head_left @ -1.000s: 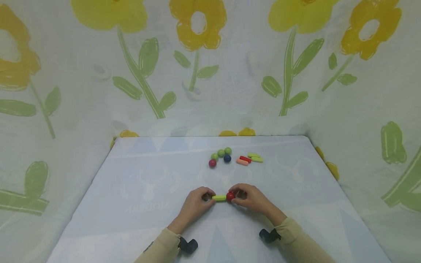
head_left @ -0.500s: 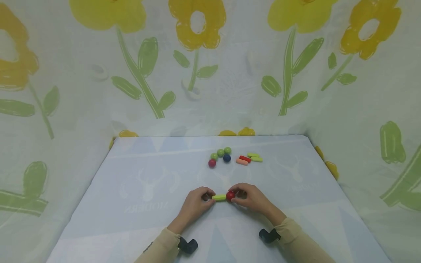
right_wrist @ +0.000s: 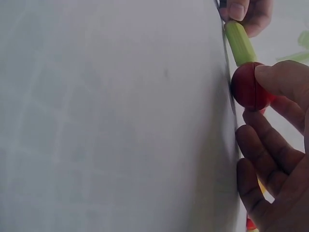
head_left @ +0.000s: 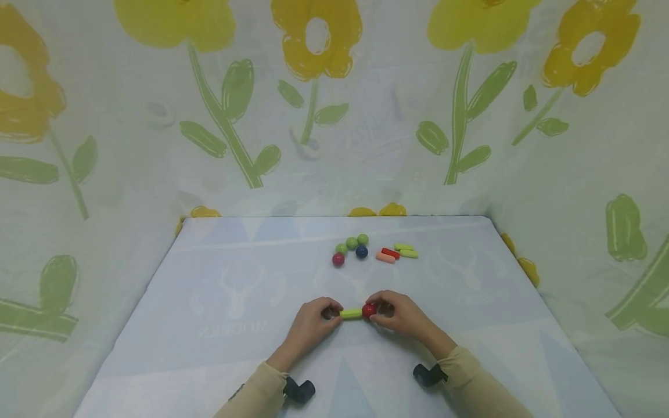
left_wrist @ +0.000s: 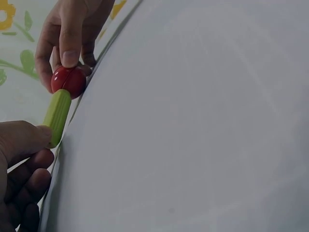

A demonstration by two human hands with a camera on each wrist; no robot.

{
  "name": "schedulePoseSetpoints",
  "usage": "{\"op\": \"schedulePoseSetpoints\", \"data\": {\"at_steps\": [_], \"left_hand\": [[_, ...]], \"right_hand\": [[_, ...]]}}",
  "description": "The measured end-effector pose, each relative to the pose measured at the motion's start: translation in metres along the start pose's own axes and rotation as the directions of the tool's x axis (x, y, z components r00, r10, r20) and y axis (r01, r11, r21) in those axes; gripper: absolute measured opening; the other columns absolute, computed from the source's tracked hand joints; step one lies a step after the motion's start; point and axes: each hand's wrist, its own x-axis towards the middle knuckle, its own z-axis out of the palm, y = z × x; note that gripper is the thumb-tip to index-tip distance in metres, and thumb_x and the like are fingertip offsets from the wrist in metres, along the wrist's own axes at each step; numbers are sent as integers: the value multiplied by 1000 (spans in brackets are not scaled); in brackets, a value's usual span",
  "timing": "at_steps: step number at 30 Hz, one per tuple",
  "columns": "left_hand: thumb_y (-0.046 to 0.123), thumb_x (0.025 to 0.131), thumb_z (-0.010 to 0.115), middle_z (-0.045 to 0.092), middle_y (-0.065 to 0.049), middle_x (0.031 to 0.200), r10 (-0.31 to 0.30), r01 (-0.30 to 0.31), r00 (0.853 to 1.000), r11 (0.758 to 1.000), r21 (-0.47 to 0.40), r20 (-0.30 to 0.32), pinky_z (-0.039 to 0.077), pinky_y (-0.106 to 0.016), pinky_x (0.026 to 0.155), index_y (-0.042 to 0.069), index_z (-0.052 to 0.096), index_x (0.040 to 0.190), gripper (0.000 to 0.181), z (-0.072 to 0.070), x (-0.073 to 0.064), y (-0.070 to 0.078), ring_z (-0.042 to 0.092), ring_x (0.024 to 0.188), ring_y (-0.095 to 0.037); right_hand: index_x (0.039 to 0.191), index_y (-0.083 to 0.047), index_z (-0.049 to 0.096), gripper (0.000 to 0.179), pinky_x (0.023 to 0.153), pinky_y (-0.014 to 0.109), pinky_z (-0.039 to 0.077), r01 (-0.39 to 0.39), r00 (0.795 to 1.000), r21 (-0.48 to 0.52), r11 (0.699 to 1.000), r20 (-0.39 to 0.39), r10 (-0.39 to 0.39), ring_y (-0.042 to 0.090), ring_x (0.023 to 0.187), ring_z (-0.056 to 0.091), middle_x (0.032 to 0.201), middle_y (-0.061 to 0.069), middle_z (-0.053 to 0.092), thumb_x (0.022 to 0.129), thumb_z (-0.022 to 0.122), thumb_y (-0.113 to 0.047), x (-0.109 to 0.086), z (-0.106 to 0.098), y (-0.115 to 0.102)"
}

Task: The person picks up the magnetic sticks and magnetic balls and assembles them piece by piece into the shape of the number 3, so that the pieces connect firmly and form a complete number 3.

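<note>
A yellow-green ridged stick [head_left: 351,314] lies end-on against a red ball [head_left: 369,311], close over the table in the head view. My left hand [head_left: 315,318] pinches the stick's left end between thumb and fingers. The ball is in the pinch of my right hand [head_left: 398,315], on the side away from the stick. A thin seam runs around the red ball [right_wrist: 251,87] in the right wrist view. From the left wrist, the stick [left_wrist: 58,117] meets the ball [left_wrist: 69,81] with no gap showing.
Farther back on the table [head_left: 251,348] sit several green balls [head_left: 352,243], a dark blue ball [head_left: 362,252] and another red ball [head_left: 338,259]. Right of them lie a red stick [head_left: 390,253], a pink stick [head_left: 385,258] and two yellow-green sticks [head_left: 409,253]. Flower-printed cloth surrounds the table.
Both hands keep their grips on the stick and the ball. The joined pair sits very slightly farther right in the head view, which itself shifts a little.
</note>
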Motion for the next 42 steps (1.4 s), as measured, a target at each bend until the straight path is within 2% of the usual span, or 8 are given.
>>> {"op": "schedulePoseSetpoints", "data": {"at_steps": [9, 15, 21, 29, 35, 42], "left_hand": [[15, 89, 78, 69, 10, 92, -2, 2, 1000, 1000, -22, -15, 52, -26, 75, 17, 74, 103, 15, 0, 0, 0, 60, 81, -5], [17, 90, 78, 67, 11, 92, -9, 10, 998, 1000, 19, -69, 52, -28, 77, 19, 73, 103, 14, -2, 3, -6, 60, 83, -5], [15, 88, 78, 68, 8, 95, -34, 43, 991, 997, 67, -132, 51, -34, 81, 18, 73, 103, 15, -8, 10, -13, 61, 89, -10], [15, 84, 82, 68, -3, 99, -45, 72, 980, 988, 135, -191, 49, -41, 86, 9, 70, 112, 31, -16, 30, -18, 62, 93, -21], [18, 86, 81, 66, -6, 104, -98, 130, 979, 976, 176, -177, 49, -42, 85, 5, 66, 120, 39, -20, 48, -19, 62, 94, -24], [18, 87, 80, 66, -9, 105, -113, 143, 977, 976, 165, -178, 50, -43, 85, 3, 64, 122, 40, -23, 66, -23, 62, 96, -26]], "right_hand": [[119, -20, 69, 32, 84, 27, 52, -21, 1000, 9, 1000, -8, 21, 9, 94, 59, 107, -12, 65, 89, 79, -18, -1, -1, 3], [119, -19, 69, 32, 84, 27, 53, -20, 1000, 31, 999, -12, 20, 10, 95, 59, 108, -11, 66, 89, 79, -18, -1, 1, 5], [120, -19, 69, 32, 85, 27, 52, -26, 1000, 48, 999, -10, 26, 10, 96, 60, 109, -11, 66, 89, 79, -18, -1, 1, 3], [119, -19, 69, 32, 86, 27, 53, -24, 999, 54, 998, -24, 25, 10, 97, 60, 109, -11, 66, 89, 79, -17, -2, 1, 4], [119, -20, 69, 32, 85, 27, 52, -28, 999, 63, 998, -16, 29, 11, 96, 59, 109, -11, 65, 89, 79, -18, -1, 2, 5], [119, -20, 69, 31, 85, 26, 52, -36, 999, 71, 997, -17, 37, 11, 96, 59, 108, -11, 65, 89, 79, -18, -1, 2, 3]]}}
